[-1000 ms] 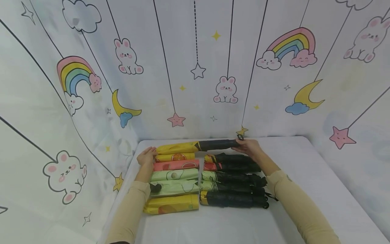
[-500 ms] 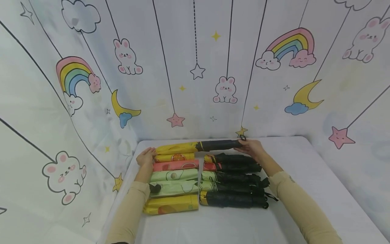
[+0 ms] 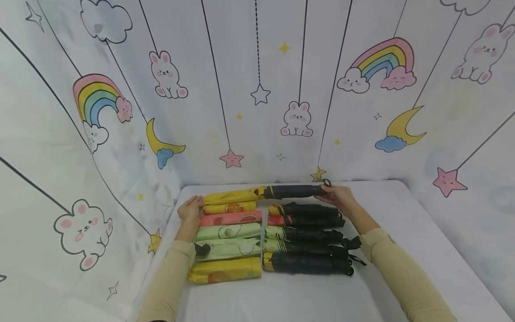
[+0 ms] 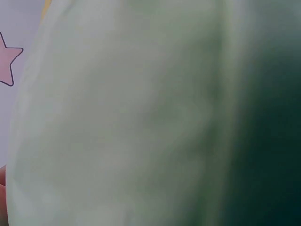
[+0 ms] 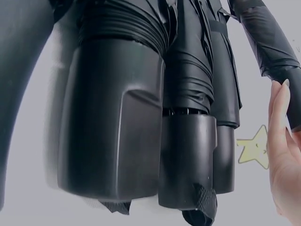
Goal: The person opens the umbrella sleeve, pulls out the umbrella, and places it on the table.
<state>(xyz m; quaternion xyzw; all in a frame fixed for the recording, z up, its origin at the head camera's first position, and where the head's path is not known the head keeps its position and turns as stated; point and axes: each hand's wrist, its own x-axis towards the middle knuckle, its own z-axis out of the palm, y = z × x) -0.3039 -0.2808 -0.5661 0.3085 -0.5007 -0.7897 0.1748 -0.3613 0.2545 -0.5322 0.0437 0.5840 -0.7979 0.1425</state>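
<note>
At the back of the table, my right hand (image 3: 338,197) grips the handle end of a black folded umbrella (image 3: 297,192) with a wrist loop. Its other end, showing yellow fabric, meets a long yellow sleeve (image 3: 229,197). My left hand (image 3: 190,208) pinches the sleeve's far left end. Whether the umbrella's tip is still inside the sleeve is hard to tell. In the right wrist view, fingers (image 5: 281,101) lie along the black handle. A pale green surface (image 4: 117,113) fills most of the left wrist view, with only a sliver of hand at its left edge.
Nearer me, several sleeves lie in a left column: an orange-print one (image 3: 229,208), a red one (image 3: 230,218), green ones (image 3: 237,231) and a yellow one (image 3: 225,270). Several black folded umbrellas (image 3: 310,263) form a right column on the white table (image 3: 306,299).
My right hand has moved slightly right with the umbrella, and more yellow and black fabric shows beside the sleeve. The left hand keeps its hold, shifted a little left.
</note>
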